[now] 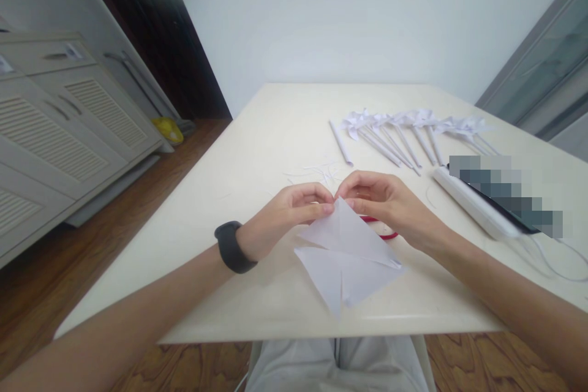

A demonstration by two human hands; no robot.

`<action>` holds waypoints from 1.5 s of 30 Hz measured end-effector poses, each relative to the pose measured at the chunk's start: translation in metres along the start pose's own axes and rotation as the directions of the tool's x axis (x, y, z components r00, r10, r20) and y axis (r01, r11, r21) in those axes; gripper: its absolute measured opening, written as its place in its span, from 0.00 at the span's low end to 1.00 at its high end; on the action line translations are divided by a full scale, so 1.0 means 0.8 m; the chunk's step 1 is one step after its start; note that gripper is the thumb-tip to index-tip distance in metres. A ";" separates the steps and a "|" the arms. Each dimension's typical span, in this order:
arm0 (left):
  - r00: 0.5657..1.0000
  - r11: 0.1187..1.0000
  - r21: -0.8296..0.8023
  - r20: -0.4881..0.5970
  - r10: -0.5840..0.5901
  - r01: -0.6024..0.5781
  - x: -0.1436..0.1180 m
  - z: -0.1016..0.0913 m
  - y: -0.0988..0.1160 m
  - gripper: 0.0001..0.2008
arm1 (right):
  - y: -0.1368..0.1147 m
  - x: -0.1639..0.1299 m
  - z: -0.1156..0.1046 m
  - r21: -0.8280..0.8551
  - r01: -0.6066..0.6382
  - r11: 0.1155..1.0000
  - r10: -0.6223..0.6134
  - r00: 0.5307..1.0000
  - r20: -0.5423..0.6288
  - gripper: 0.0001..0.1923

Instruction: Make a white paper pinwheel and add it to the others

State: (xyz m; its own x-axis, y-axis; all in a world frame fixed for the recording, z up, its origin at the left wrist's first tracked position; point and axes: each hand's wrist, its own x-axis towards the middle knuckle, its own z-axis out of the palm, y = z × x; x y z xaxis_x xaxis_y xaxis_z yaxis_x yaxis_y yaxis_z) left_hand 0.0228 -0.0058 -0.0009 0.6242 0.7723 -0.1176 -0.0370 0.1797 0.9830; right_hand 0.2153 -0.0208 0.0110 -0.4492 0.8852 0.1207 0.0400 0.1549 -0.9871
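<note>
A square of white paper (345, 251), slit from its corners towards the middle, is held just above the near part of the table. My left hand (298, 211) pinches it beside its far corner, thumb on top. At the same corner my right hand (379, 196) also pinches the paper, its fingertips close to the left ones. Red-handled scissors (389, 236) lie under the right hand, mostly hidden by it and the paper. Thin white paper strips (324, 171) are scattered just beyond the hands.
Several white paper pinwheels (416, 119) with rolled paper sticks lie in a row at the back right. A loose paper roll (340, 143) lies left of them. At right, a white device (478, 203) with a cable rests beside a blurred-out dark object.
</note>
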 end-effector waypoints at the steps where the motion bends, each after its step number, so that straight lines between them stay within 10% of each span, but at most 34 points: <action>1: 1.000 1.000 -0.001 0.005 0.004 -0.004 0.000 0.000 0.000 0.06 | 0.000 0.000 0.000 -0.007 0.008 1.000 -0.008 1.000 0.004 0.01; 26: 1.000 1.000 0.013 0.019 0.021 -0.021 0.000 0.003 0.002 0.03 | 0.000 -0.002 0.001 -0.133 0.137 0.982 -0.138 0.990 -0.001 0.01; 38: 0.891 0.837 0.393 -0.087 0.446 -0.381 -0.004 0.012 0.004 0.05 | 0.000 -0.005 0.006 -0.437 0.173 0.883 -0.245 0.963 -0.114 0.03; 45: 0.853 0.754 0.518 -0.083 0.515 -0.404 -0.004 0.014 0.002 0.03 | 0.001 -0.008 0.011 -0.556 0.253 0.791 -0.354 0.932 -0.080 0.03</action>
State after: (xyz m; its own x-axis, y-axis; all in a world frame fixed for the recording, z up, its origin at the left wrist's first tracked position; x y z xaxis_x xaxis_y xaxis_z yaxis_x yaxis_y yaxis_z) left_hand 0.0290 -0.0149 0.0029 0.4486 0.8022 0.3939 0.1238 -0.4923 0.8616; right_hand 0.2102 -0.0302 0.0083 -0.3616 0.8050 0.4704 0.4145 0.5907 -0.6923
